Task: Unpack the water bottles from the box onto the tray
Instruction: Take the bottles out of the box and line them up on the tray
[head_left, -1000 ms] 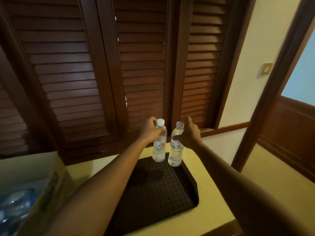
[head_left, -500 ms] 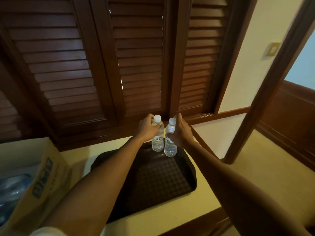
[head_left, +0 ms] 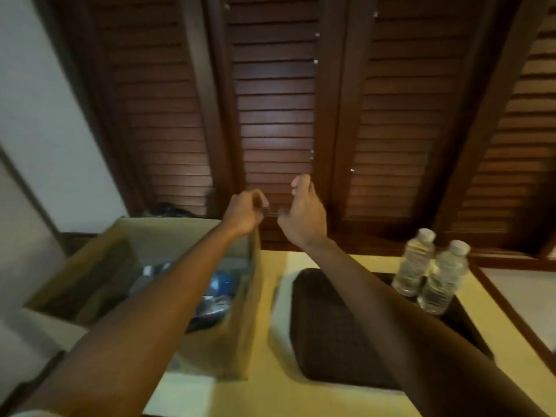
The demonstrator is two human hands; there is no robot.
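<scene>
Two clear water bottles with white caps [head_left: 413, 263] [head_left: 442, 278] stand side by side at the far right corner of the dark textured tray [head_left: 331, 326]. An open cardboard box [head_left: 237, 326] sits left of the tray, with several plastic-wrapped bottles [head_left: 219, 284] blurred inside. My left hand [head_left: 245, 212] hovers over the box's far right corner, fingers loosely curled and holding nothing. My right hand [head_left: 304, 212] hangs in the air just beside it, above the gap between box and tray, its fingers curved and empty.
Box and tray rest on a yellow countertop [head_left: 270, 395]. Dark wooden louvred doors [head_left: 276, 115] rise directly behind the counter. A white wall [head_left: 39, 115] is at the left. The counter's edge drops off at the right.
Both hands have let go of the two bottles, which now stand on the tray. The hands and the view have swung left toward the box.
</scene>
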